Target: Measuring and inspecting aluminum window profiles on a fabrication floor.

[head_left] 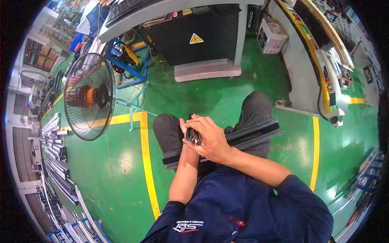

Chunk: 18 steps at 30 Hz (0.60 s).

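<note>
Over my lap, my right hand [209, 137] wraps its fingers round a short black profile piece [193, 137]. Its end, with several ridges or slots, faces up toward me. My left hand [184, 126] is closed against the same piece from the left, its fingers partly hidden behind the piece and my right hand. A long black profile bar [253, 133] lies slanted across my thighs, its left end lower than its right. My forearms and hands cover the bar's middle.
At my left stands a black fan [90, 97]. Ahead is a bench with a dark panel [202, 38], and a white carton [272, 35] beside it. A grey machine frame [302, 73] stands at the right. Long profiles [56, 166] are stacked far left. Yellow lines [146, 162] mark the green floor.
</note>
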### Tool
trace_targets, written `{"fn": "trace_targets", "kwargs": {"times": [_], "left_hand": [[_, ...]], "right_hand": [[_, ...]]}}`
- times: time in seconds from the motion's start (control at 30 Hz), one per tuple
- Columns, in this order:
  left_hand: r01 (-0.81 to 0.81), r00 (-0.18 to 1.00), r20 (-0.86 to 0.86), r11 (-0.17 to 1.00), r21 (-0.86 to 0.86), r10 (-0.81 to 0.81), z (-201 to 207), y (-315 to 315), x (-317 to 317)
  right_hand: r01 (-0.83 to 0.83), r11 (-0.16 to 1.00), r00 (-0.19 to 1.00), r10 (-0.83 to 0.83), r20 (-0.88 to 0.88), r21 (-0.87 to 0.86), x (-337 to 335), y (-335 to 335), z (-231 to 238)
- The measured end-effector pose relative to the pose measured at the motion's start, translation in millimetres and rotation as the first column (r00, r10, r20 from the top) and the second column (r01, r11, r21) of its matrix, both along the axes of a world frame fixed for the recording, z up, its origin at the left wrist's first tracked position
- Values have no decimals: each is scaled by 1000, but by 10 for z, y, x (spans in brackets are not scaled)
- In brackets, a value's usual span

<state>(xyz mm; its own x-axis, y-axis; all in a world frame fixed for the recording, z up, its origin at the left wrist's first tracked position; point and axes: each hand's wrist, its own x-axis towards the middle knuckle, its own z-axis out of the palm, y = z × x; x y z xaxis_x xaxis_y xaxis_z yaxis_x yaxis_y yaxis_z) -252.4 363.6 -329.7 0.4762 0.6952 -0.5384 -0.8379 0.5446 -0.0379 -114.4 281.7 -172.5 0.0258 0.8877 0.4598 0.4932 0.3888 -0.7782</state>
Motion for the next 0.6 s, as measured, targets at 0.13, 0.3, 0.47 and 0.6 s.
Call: {"fn": "trace_targets", "kwargs": {"times": [0.13, 0.3, 0.47, 0.6], "left_hand": [[18, 999, 29, 1000, 4, -18, -40, -71, 54], [40, 997, 72, 999, 15, -41, -82, -133, 121], [34, 994, 107, 999, 31, -37, -119, -180, 102], [27, 990, 138, 999, 42, -33, -181, -207, 93]], "right_hand": [[-9, 1000, 1000, 8, 25, 21, -24, -6, -40], [-30, 1000, 999, 29, 33, 6, -27, -5, -55], [-23, 1000, 1000, 23, 7, 12, 12, -15, -76], [4, 999, 1000, -5, -30, -49, 32, -48, -72]]}}
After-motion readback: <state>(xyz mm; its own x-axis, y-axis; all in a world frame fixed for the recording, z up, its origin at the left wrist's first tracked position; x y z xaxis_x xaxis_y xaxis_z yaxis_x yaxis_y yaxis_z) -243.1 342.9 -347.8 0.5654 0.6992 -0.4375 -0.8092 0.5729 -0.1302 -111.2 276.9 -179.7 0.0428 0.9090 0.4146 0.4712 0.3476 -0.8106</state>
